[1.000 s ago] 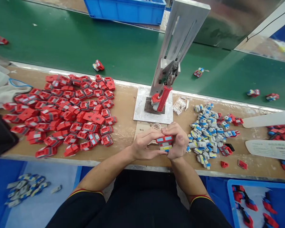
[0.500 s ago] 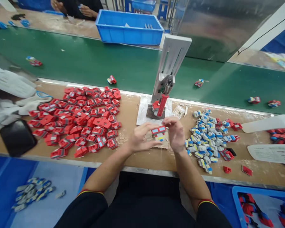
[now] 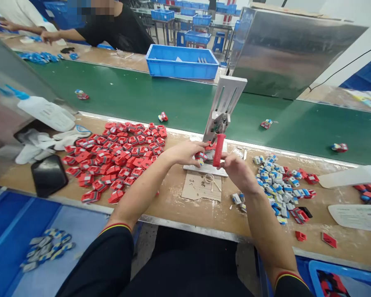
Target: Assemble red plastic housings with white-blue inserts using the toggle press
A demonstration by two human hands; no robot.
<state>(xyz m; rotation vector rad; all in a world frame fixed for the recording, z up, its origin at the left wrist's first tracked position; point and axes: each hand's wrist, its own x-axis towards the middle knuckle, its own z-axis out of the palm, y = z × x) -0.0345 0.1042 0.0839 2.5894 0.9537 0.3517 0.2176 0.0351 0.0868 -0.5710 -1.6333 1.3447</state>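
Red lever handle of small bench press under right hand, fingertips touching it, grip unclear. Left hand pinches red toy block at press base plate. Red parts pile left, grey-blue pile right.

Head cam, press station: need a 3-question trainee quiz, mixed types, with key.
1. True or false: the right hand is on the red press handle.
2. Which pile lies on the bench to the left of the hand press?
A. red parts
B. grey-blue parts
C. white gloves only
3. Fill in: the left hand holds a small toy part at the press ____.

Key
1. True: its fingers meet the handle, though how tightly they close on it is unclear.
2. A: the grey-blue parts lie to the right.
3. base, on the grey base plate.
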